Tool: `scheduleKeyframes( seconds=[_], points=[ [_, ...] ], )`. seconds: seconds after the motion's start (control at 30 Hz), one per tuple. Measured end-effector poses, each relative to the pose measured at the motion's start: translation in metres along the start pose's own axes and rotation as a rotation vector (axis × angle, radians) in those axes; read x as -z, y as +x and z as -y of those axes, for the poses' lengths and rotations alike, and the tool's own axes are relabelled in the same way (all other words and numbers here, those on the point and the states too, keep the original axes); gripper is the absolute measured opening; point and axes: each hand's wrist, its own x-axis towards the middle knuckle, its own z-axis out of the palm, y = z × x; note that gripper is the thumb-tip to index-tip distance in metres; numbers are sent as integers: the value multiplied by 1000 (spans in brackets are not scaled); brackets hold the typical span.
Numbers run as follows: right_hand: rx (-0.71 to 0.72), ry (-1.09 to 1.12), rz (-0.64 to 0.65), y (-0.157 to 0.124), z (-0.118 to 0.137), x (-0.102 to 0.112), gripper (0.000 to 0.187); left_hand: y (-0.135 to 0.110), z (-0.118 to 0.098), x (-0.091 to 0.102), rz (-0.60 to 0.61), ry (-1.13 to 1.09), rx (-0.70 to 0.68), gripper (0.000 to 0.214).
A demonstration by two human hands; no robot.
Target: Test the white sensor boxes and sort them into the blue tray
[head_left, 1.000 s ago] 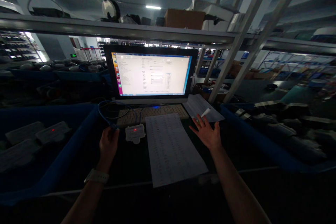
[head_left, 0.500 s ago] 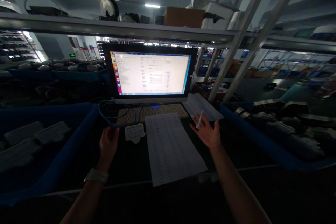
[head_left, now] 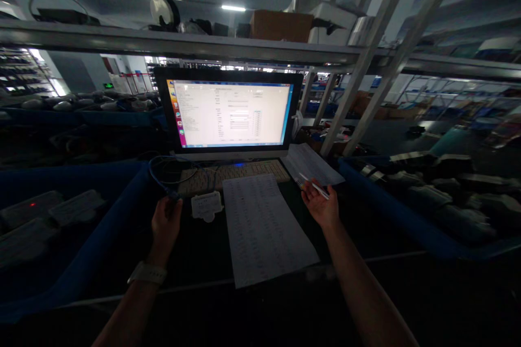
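My left hand (head_left: 165, 222) is closed around the end of a blue cable (head_left: 163, 181) that loops back toward the keyboard (head_left: 232, 173). A small white device (head_left: 207, 205) lies just right of that hand. My right hand (head_left: 321, 207) is curled around a white pen (head_left: 314, 186), held over the right edge of a printed sheet (head_left: 262, 225) on the dark bench. A lit monitor (head_left: 230, 113) stands behind the keyboard.
A blue bin (head_left: 87, 249) at the left holds several flat white devices, one showing a red light (head_left: 32, 205). Another blue bin (head_left: 411, 222) at the right holds dark parts. A second sheet (head_left: 311, 162) lies right of the keyboard. A metal shelf (head_left: 195, 46) runs overhead.
My right hand went from spread fingers with the pen spinning at the fingertips to curled around the pen. The small device's red light went out. The left hand stayed put.
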Motion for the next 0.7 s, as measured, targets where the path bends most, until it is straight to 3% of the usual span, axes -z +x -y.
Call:
scheduleKeyframes(
  seconds=[0.27, 0.47, 0.7],
  points=[
    [38, 6, -47, 11, -2, 9, 10, 0, 2, 0, 5, -10, 16, 38],
    [56, 33, -80, 7, -1, 4, 17, 0, 1, 0, -23, 19, -44, 37],
    [66, 66, 35, 3, -1, 3, 34, 0, -1, 1, -5, 28, -26, 35]
  ],
)
